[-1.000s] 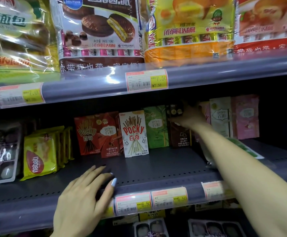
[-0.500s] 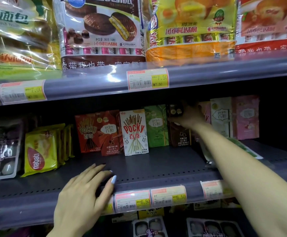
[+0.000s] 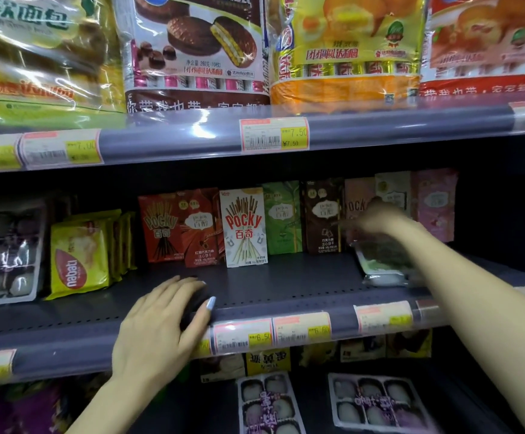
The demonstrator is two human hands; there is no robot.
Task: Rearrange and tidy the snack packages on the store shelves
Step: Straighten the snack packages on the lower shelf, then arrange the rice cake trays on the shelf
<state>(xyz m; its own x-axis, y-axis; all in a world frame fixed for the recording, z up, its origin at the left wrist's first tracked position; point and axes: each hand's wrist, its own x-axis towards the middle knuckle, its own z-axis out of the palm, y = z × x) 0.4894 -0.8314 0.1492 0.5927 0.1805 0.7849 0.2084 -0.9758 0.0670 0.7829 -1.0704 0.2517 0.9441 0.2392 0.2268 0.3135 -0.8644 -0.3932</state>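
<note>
Grey middle shelf (image 3: pixel 286 277) carries the row of snack boxes standing upright at the back: red box (image 3: pixel 160 228), darker red box (image 3: pixel 203 228), white box (image 3: pixel 244 227), green box (image 3: pixel 283 217), brown box (image 3: pixel 323 216), then pale and pink boxes (image 3: pixel 436 205) further right. Left hand (image 3: pixel 164 327) lies flat, palm down, on the front lip of the shelf, fingers straight and a little spread, thumb over the edge near the price tags (image 3: pixel 270 335); it holds nothing. Right hand (image 3: pixel 377 219) is blurred, reaching in front of the boxes just right of the brown box; fingers look stretched leftward, but whether it touches or holds anything cannot be told. Clear tray (image 3: pixel 380 264) lies flat on the shelf below that forearm. Yellow wafer packs (image 3: pixel 81 260) stand left of the red box, well apart from both hands. Versus half a second ago: right hand was up at the top edge of the brown box with a small dark pack at its fingertips; now it sits lower and further right, and the brown box top is uncovered. Left hand has not shifted.
</note>
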